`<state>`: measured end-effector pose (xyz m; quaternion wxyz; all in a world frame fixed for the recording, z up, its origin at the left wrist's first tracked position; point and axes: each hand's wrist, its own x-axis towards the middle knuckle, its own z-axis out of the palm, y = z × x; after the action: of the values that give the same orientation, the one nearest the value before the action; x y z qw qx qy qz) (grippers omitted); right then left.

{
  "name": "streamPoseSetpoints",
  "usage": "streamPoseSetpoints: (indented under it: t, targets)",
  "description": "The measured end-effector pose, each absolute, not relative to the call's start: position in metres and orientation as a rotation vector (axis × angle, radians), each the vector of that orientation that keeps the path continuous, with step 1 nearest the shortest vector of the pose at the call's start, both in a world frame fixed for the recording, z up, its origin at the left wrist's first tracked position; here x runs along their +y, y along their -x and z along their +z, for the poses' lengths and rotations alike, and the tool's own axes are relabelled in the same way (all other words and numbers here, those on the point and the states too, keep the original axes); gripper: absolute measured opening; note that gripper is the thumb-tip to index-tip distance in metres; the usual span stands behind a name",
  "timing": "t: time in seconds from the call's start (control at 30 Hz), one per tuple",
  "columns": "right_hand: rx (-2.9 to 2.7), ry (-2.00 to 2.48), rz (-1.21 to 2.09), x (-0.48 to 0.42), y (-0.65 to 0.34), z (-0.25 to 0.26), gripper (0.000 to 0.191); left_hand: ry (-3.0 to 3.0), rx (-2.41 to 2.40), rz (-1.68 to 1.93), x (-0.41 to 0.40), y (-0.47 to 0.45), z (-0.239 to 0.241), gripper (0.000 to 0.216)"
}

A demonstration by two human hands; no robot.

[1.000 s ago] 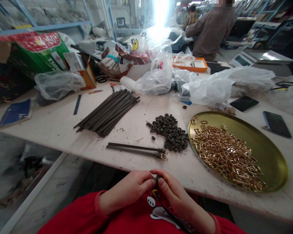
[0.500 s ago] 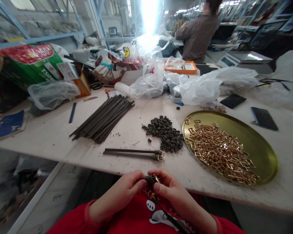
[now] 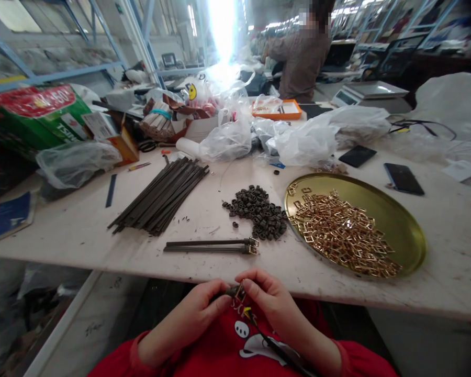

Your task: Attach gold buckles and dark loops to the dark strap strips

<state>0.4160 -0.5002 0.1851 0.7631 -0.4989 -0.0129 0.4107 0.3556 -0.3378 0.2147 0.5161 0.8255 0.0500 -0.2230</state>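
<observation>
Just past the table's front edge, my left hand [image 3: 199, 310] pinches a dark strap [image 3: 232, 291]. At the strap's end is a gold buckle [image 3: 240, 292], gripped between the thumb and fingers of my right hand [image 3: 270, 297]. Most of the strap is hidden by my fingers. Directly ahead lie finished-looking buckled straps [image 3: 208, 246], side by side with buckles to the right. Behind them is a heap of small dark loops [image 3: 259, 212]. A round gold tray [image 3: 406, 235] at the right holds a pile of gold buckles [image 3: 341, 230].
A bundle of dark flat strips [image 3: 160, 196] lies left of the loops. Plastic bags [image 3: 310, 141] and an orange box [image 3: 294, 110] line the table's back. Two dark flat devices, one a phone [image 3: 404, 178], rest behind the tray. A person [image 3: 304, 57] stands beyond.
The buckle has turned between my fingers, so its frame now shows more openly. Both hands stay close together on the strap. The view has shifted slightly to the right.
</observation>
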Motion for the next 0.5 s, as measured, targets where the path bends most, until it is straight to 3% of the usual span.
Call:
streamPoseSetpoints:
  t: [0.2,0.4,0.5]
  targets:
    - [-0.184,1.266,0.834,-0.500,-0.417,0.178,0.044,-2.079,0.167,-0.546,-0.336,-0.357,0.206,0.040]
    - [-0.727,1.932,0.364,-0.500,-0.435,0.167,0.011,-2.293,0.136,-0.446,-0.321,-0.376,0.205,0.025]
    - [-0.842,2.192,0.049,-0.501,-0.456,0.159,0.011,-2.521,0.092,-0.194,-0.309,-0.396,0.194,0.016]
